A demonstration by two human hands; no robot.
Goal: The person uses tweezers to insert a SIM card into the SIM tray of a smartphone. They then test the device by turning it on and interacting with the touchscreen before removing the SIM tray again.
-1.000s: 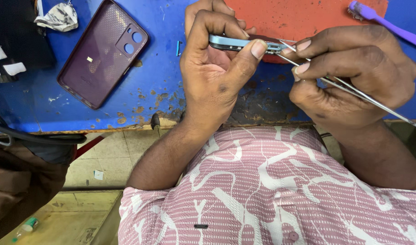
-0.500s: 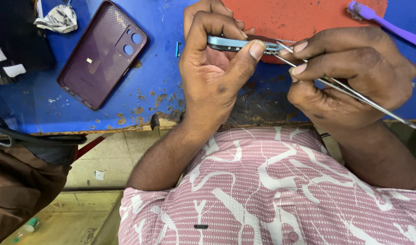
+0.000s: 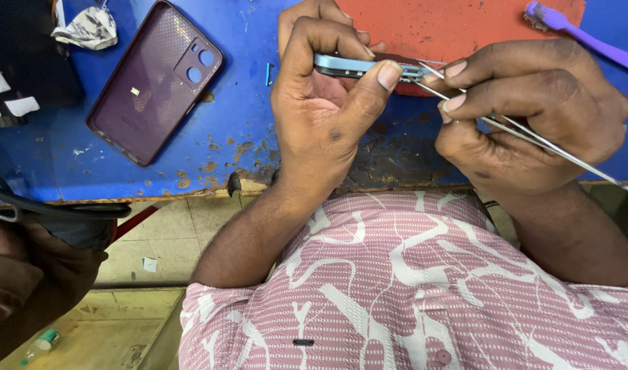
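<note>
Left hand [image 3: 321, 116] grips a phone [image 3: 358, 66] edge-on, long axis running left-right, while right hand [image 3: 526, 116] pinches tweezers [image 3: 533, 140] whose tips meet the phone's right end.

Phone [image 3: 358, 66] is gripped edge-on by left hand [image 3: 324, 113]; tweezers [image 3: 526, 133] held by right hand [image 3: 526, 116], tips at phone's edge.
</note>
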